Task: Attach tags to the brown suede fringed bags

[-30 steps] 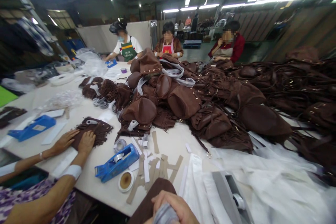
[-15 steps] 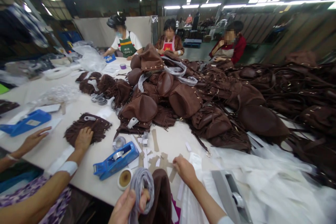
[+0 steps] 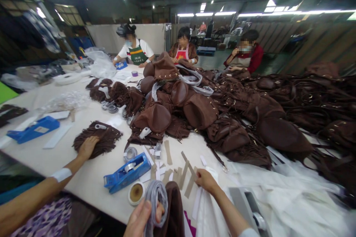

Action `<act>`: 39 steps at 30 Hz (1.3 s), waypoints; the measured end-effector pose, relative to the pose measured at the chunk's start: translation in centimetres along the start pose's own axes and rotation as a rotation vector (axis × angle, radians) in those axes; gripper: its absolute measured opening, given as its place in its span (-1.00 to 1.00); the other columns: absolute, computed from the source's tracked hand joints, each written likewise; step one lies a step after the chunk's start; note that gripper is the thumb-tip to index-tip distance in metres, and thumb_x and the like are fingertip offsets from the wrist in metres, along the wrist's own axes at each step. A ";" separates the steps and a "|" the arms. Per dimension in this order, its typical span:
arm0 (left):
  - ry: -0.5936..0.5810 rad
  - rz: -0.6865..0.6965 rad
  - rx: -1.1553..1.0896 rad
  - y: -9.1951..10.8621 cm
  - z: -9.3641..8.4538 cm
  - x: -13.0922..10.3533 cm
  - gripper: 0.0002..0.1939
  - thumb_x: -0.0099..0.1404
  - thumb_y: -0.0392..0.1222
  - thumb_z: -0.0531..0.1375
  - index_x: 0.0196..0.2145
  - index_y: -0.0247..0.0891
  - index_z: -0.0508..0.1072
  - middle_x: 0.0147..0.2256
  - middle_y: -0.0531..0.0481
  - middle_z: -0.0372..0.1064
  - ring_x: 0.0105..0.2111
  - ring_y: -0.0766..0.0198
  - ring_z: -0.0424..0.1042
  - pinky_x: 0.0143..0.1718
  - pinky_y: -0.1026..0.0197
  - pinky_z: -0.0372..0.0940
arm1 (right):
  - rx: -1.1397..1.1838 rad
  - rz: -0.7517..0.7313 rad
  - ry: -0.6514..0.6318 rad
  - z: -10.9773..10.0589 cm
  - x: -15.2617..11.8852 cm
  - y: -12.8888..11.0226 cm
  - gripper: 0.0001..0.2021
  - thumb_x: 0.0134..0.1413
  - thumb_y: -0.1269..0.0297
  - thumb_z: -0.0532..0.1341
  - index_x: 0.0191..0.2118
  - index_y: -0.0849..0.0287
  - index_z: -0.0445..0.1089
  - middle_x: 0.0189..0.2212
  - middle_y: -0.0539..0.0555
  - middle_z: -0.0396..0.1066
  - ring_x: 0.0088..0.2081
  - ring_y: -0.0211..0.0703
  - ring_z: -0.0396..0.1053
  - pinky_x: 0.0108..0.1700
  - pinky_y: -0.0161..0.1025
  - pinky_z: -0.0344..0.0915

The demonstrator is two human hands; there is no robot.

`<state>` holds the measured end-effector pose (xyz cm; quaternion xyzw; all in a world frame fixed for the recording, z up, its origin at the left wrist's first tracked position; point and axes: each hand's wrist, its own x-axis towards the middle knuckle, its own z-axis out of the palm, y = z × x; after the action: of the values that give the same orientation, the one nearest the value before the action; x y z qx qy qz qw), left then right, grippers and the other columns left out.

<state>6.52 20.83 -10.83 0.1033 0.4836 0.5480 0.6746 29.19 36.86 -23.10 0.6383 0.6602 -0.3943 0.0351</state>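
Note:
At the bottom centre my left hand [image 3: 141,217] is closed round a coiled strap in grey wrapping [image 3: 154,196], beside a piece of brown suede [image 3: 172,211]. My right hand [image 3: 206,180] pinches a grey-beige strip [image 3: 191,182] above the table. More such strips [image 3: 168,152] lie loosely to the left of it. A blue tape dispenser [image 3: 128,172] and a roll of tape [image 3: 136,193] are left of the coiled strap.
Brown bags [image 3: 200,111] form a heap across the middle and right. White sheeting [image 3: 280,192] and a grey dispenser [image 3: 247,207] lie at right. A neighbour's hand [image 3: 88,147] rests on fringed suede [image 3: 104,139]. Three people sit opposite.
My right hand has lifted a strip from among the others. The neighbour's other hand has left the white card by the far-left dispenser. The view has shifted slightly.

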 end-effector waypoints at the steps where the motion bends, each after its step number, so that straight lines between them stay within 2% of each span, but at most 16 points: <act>1: -0.014 0.004 0.007 0.0 0.2 0.2 -0.51 0.02 0.19 0.35 -0.36 -0.34 0.47 -0.59 0.06 0.28 -0.56 0.39 0.23 -0.51 0.34 0.09 | 0.046 0.003 0.027 -0.5 -0.7 0.4 -0.92 0.12 0.34 0.24 -0.30 0.25 0.40 -0.41 -0.01 0.46 -0.34 -0.20 0.43 -0.28 -0.25 0.34; 4: -0.059 0.006 0.052 0.1 1.2 0.8 -0.48 0.00 0.21 0.35 -0.35 -0.35 0.47 -0.59 0.04 0.32 -0.58 0.39 0.23 -0.52 0.33 0.09 | 0.186 -0.012 0.094 -1.8 -3.0 1.2 -0.94 0.05 0.39 0.17 -0.33 0.20 0.38 -0.57 -0.08 0.42 -0.50 -0.24 0.38 -0.45 -0.35 0.19; 9: -0.072 0.001 0.103 0.2 3.2 1.0 -0.49 0.04 0.23 0.31 -0.37 -0.34 0.46 -0.59 0.07 0.31 -0.58 0.42 0.21 -0.48 0.35 0.11 | 0.324 -0.062 0.209 -4.5 -7.3 0.6 -0.80 0.05 0.20 0.08 -0.50 0.15 0.29 -0.66 -0.05 0.33 -0.54 -0.23 0.27 -0.44 -0.31 0.10; 11: -0.065 -0.006 0.122 0.4 3.8 0.8 -0.48 0.06 0.25 0.30 -0.35 -0.33 0.45 -0.58 0.09 0.29 -0.56 0.42 0.21 -0.47 0.37 0.10 | 0.414 -0.113 0.189 -5.9 -9.7 -0.5 -0.72 0.07 0.07 0.05 -0.50 0.14 0.25 -0.64 -0.07 0.29 -0.58 -0.28 0.18 -0.48 -0.33 0.04; 15: -0.112 0.005 0.148 1.0 4.5 0.0 -0.55 0.14 0.21 0.25 -0.37 -0.29 0.38 -0.56 0.12 0.25 -0.57 0.46 0.16 -0.52 0.39 0.04 | 0.725 -0.133 0.023 -7.8 -15.4 -2.3 -0.60 0.03 -0.13 0.11 -0.51 0.13 0.19 -0.70 -0.17 0.09 -0.65 -0.37 -0.13 -0.56 -0.34 -0.21; 19: -0.158 0.042 0.166 1.0 4.6 -0.2 -0.56 0.17 0.21 0.23 -0.26 -0.23 0.32 -0.57 0.16 0.24 -0.60 0.47 0.12 -0.55 0.39 -0.03 | 0.694 -0.140 0.030 -7.5 -19.3 -2.1 -0.52 -0.05 -0.22 0.18 -0.53 0.17 0.28 -0.73 -0.14 0.07 -0.61 -0.34 -0.06 -0.52 -0.31 -0.14; 23: -0.206 0.077 0.199 0.3 4.3 0.5 -0.49 0.17 0.25 0.20 -0.16 -0.22 0.28 -0.60 0.19 0.23 -0.62 0.46 0.12 -0.55 0.38 -0.05 | 0.637 -0.160 0.014 -6.1 -19.8 -1.5 -0.47 -0.11 -0.29 0.18 -0.55 0.18 0.31 -0.74 -0.12 0.09 -0.61 -0.32 0.02 -0.50 -0.30 -0.07; 28: -0.265 0.103 0.241 -0.3 3.7 1.2 -0.46 0.16 0.25 0.21 -0.10 -0.20 0.23 -0.61 0.19 0.26 -0.61 0.43 0.14 -0.52 0.34 -0.04 | 0.644 -0.155 0.018 -4.9 -19.2 -2.0 -0.48 -0.12 -0.29 0.17 -0.57 0.17 0.30 -0.76 -0.12 0.07 -0.62 -0.31 -0.01 -0.51 -0.30 -0.08; 35: -0.339 0.098 0.358 -0.3 3.2 1.1 -0.38 0.15 0.28 0.21 -0.04 -0.22 0.19 -0.58 0.12 0.33 -0.59 0.37 0.18 -0.48 0.28 -0.03 | 0.732 -0.154 0.023 -3.2 -18.2 -1.6 -0.51 -0.07 -0.23 0.18 -0.54 0.18 0.32 -0.74 -0.14 0.05 -0.63 -0.34 -0.04 -0.50 -0.32 -0.06; 39: -0.376 0.110 0.408 -0.2 3.3 0.9 -0.38 0.15 0.29 0.19 -0.04 -0.21 0.17 -0.59 0.14 0.30 -0.58 0.37 0.18 -0.48 0.29 -0.01 | 0.742 -0.141 -0.007 -2.6 -17.9 -1.5 -0.51 -0.10 -0.23 0.20 -0.53 0.19 0.34 -0.74 -0.14 0.07 -0.63 -0.34 -0.01 -0.50 -0.32 -0.07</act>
<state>9.09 22.80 -9.72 0.3629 0.4442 0.4463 0.6868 32.36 23.88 -10.78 0.5593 0.5145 -0.6104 -0.2235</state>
